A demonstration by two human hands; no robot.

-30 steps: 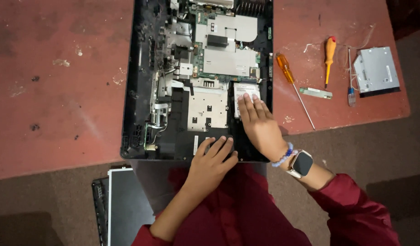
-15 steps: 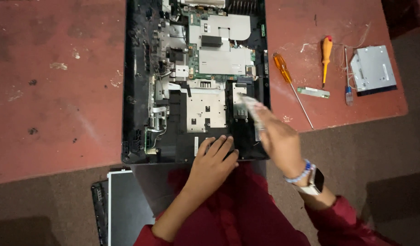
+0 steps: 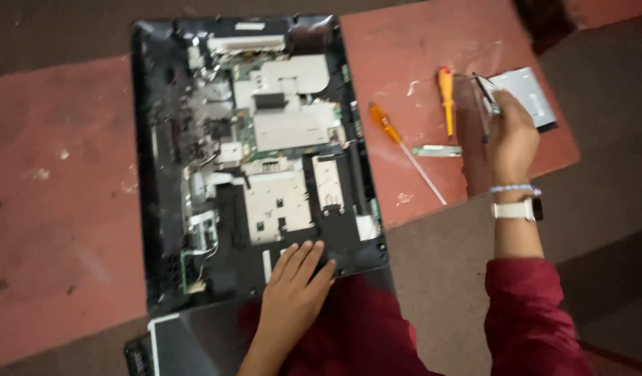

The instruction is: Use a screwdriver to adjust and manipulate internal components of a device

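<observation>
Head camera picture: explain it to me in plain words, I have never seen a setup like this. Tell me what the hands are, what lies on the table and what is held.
The picture comes from a camera worn on a person's head, looking down at their own two bare hands. There is no robot.

On the red table lies an opened flat computer chassis with its back cover off, so circuit boards and metal shields show. The left hand rests flat on its near edge.

To the right lie two orange-handled screwdrivers, a long one and a short one, plus a small flat metal strip and a grey boxy drive.

The right hand, with a watch on its wrist, is over by that drive and grips a small part; it is too blurred to identify.
</observation>
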